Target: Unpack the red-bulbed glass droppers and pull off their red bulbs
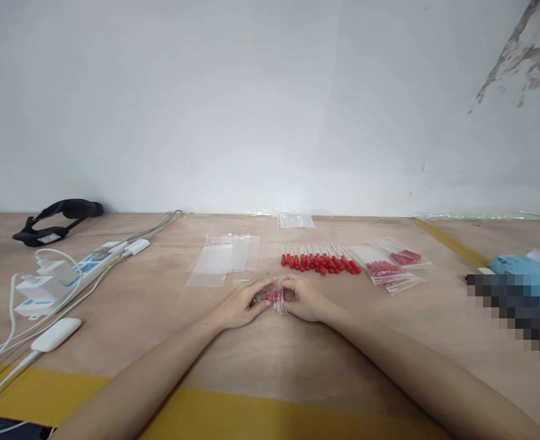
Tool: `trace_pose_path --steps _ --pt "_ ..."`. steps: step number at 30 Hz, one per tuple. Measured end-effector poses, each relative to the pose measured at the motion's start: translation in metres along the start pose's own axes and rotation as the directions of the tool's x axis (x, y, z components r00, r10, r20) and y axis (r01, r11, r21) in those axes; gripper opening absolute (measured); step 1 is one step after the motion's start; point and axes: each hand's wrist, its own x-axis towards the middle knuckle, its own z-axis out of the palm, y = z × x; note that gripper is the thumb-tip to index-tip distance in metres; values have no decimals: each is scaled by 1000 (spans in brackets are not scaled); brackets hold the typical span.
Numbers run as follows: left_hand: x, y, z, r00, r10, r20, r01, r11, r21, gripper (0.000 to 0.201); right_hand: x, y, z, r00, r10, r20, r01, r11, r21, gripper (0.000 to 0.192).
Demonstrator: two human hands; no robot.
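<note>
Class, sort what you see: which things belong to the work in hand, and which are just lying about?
Belong:
- clear bag with red contents, held in both hands
- loose red-tipped sticks
- filled bags
- flat clear bags

Probably just lying about:
- power strip
- black strapped item
- white oblong device

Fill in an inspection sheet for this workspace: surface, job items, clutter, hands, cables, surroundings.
Surface: wooden table, with yellow strips along the near edge and at the right.
Job items: clear bag with red contents at centre; loose red-tipped sticks beyond it; filled bags right of those; flat clear bags to the left.
Clutter: black strapped item, white device, power strip, blue item; pixelation hides detail at right.
Hands: left hand and right hand both hold the centre bag in their fingers.
Cables: white cables at left; grey cable runs towards the wall.
Surroundings: white wall, discoloured patch upper right.
</note>
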Motion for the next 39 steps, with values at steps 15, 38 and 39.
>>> trace_pose_path --steps 15,38,39 --pt "-11 2 -15 980 13 196 -55 976 211 58 -13 18 -56 902 413 131 -393 653 648 30" --pt "-7 -10 -20 959 -240 -150 256 962 100 28 26 58 -66 977 -6 -215 -115 830 -546 30" --pt "-7 -15 -20 952 -261 -157 279 955 99 27 27 57 -65 980 27 -197 -136 813 -567 30"
